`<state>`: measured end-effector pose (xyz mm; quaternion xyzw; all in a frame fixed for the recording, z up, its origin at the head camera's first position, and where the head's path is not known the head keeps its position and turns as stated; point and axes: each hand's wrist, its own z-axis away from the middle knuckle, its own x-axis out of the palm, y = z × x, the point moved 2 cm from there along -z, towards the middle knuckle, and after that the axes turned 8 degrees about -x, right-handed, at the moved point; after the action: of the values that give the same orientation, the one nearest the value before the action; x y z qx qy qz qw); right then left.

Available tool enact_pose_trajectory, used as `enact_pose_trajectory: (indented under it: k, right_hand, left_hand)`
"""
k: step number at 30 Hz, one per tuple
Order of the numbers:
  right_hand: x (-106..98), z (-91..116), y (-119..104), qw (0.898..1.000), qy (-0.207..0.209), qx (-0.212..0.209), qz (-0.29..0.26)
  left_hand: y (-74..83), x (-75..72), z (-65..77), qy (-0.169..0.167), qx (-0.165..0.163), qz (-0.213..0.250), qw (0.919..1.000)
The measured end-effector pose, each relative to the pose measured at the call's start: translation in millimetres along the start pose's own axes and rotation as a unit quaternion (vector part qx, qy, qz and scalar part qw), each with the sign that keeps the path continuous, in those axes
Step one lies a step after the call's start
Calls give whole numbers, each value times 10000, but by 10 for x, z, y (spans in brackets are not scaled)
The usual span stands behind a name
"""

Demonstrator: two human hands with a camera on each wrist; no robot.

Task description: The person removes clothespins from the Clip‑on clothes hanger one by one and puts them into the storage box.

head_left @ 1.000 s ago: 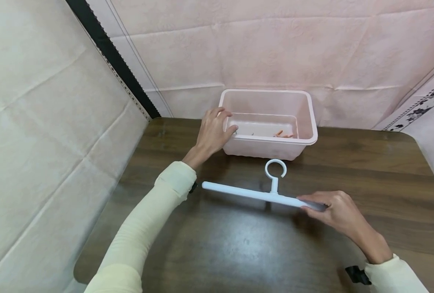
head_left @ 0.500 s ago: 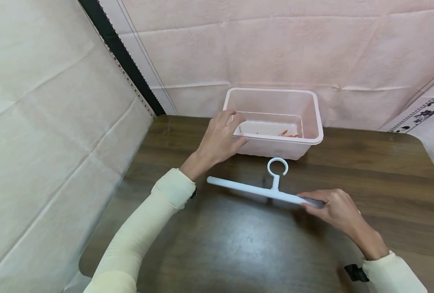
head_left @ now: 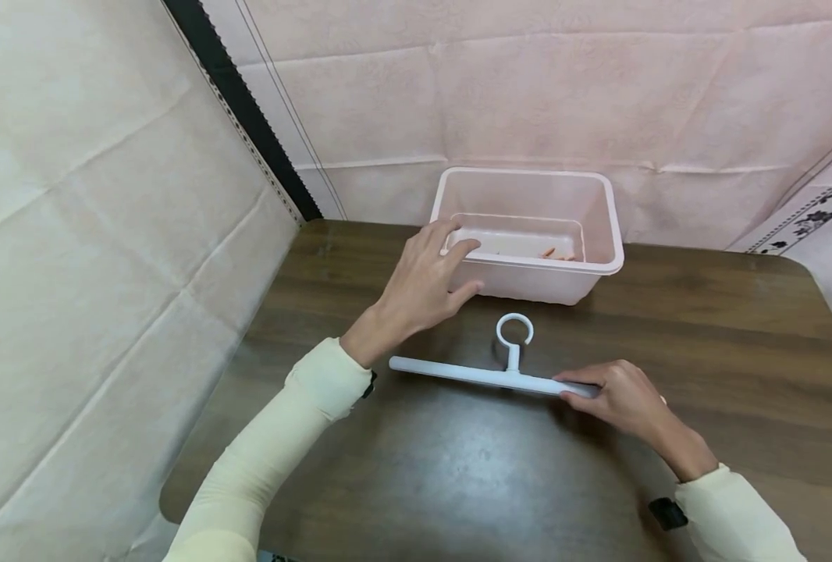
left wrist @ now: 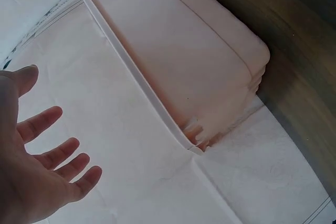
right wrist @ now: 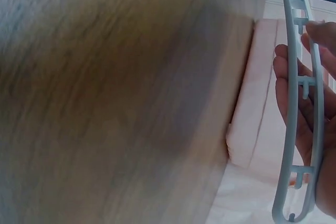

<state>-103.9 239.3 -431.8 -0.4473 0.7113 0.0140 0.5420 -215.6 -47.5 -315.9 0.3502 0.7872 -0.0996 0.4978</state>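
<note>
A pale blue plastic hanger (head_left: 472,375) with a round open hook (head_left: 513,318) is held over the table, hook side up. My right hand (head_left: 616,396) pinches its right end between thumb and fingers. In the right wrist view the hanger (right wrist: 290,129) shows a long narrow loop frame with small hooked pegs inside. My left hand (head_left: 419,285) hovers beside the near left corner of a pink plastic bin (head_left: 528,267), fingers spread and slightly bent, holding nothing. The left wrist view shows that hand (left wrist: 37,177) apart from the bin's rim.
Several small orange pieces (head_left: 548,253) lie on the bin's floor, too small to identify. The brown wooden table (head_left: 416,484) runs under both arms. Pale pink cloth (head_left: 563,94) hangs behind the bin, and a light cloth wall (head_left: 107,273) stands at the left.
My left hand has come off the bin's left rim, moving right and toward me as its fingers spread. The right hand has shifted the hanger slightly left; its hook now sits lower in view.
</note>
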Motion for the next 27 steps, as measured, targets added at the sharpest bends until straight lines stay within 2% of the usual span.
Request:
enact_pose_trajectory:
  k: [4,12,27]
  right_hand:
    - [74,2,5,9999,-94,47,-69]
    - [139,43,0,9998,-126,162,-33]
    - [182,33,77,9981,-341,411,-309]
  left_hand:
    - [-8,-5,72,-55,-32,28,10000]
    - [19,-51,142,-15,101,106,9999]
    - [29,-17,77,-199,104,29,9997]
